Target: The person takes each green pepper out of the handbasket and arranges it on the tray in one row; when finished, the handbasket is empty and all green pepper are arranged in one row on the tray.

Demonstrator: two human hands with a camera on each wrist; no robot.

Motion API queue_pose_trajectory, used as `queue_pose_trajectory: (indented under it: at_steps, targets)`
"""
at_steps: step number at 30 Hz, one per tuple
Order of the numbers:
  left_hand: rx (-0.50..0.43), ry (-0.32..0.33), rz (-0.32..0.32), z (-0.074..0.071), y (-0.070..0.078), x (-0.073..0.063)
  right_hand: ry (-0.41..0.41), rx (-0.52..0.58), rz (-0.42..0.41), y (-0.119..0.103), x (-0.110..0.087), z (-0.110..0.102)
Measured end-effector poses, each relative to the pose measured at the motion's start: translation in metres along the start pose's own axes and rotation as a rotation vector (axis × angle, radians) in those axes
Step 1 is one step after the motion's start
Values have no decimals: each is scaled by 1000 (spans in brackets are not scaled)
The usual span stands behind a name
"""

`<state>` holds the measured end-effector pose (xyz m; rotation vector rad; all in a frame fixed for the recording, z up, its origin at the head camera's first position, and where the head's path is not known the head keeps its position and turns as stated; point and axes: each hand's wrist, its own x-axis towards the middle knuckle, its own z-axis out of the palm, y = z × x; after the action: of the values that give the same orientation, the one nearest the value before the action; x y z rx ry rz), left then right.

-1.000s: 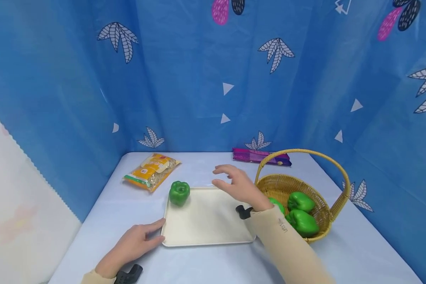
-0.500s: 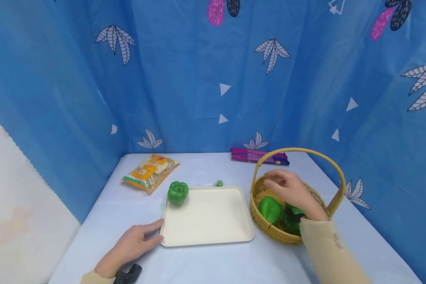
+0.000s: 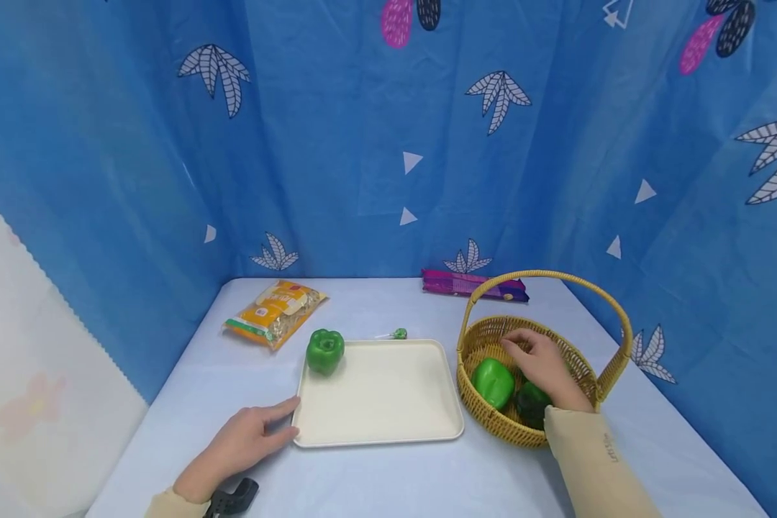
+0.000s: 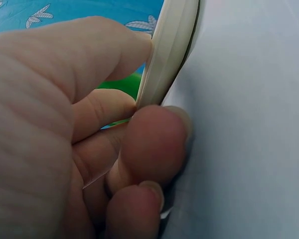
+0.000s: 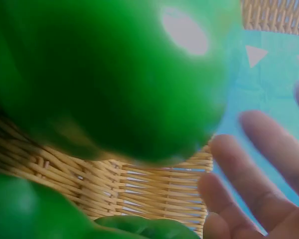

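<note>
In the head view my left hand [image 3: 241, 446] rests at the left edge of a cream tray [image 3: 378, 403], its fingertips touching the rim. The left wrist view shows fingers against the tray's side wall [image 4: 167, 55]. A green bell pepper [image 3: 325, 352] stands at the tray's back left corner. My right hand [image 3: 544, 363] reaches inside a wicker basket [image 3: 506, 430], over the peppers there. One green pepper [image 3: 493, 383] lies to its left, and a shaded one [image 3: 532, 404] lies below the wrist. In the right wrist view, loosely extended fingers [image 5: 259, 164] are beside a large green pepper [image 5: 114, 74].
An orange snack bag [image 3: 277, 313] lies at the back left of the table. A purple packet [image 3: 473, 284] is at the back, behind the basket's arched handle [image 3: 550, 273]. A small green lollipop [image 3: 398, 334] lies just behind the tray. Blue curtains surround the table.
My right hand has moved right from above the tray into the basket, then lower among the peppers. The lollipop behind the tray has come into sight. My left hand stays at the tray.
</note>
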<state>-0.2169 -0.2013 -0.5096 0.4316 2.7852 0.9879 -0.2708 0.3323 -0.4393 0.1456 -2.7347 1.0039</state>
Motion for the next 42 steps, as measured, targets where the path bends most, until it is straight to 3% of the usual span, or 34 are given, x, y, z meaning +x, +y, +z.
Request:
queue_pose_trajectory:
  at_steps: [13,30,42]
  targets:
    - [-4,3,1,0,3,-3,-167,-197,-39,-2,-1,4]
    - [6,17,-4,0,4,-3,-212,-191,-52,-4,-1,4]
    - [1,8,-25,1,4,-3,-189,-151,15,-4,-3,3]
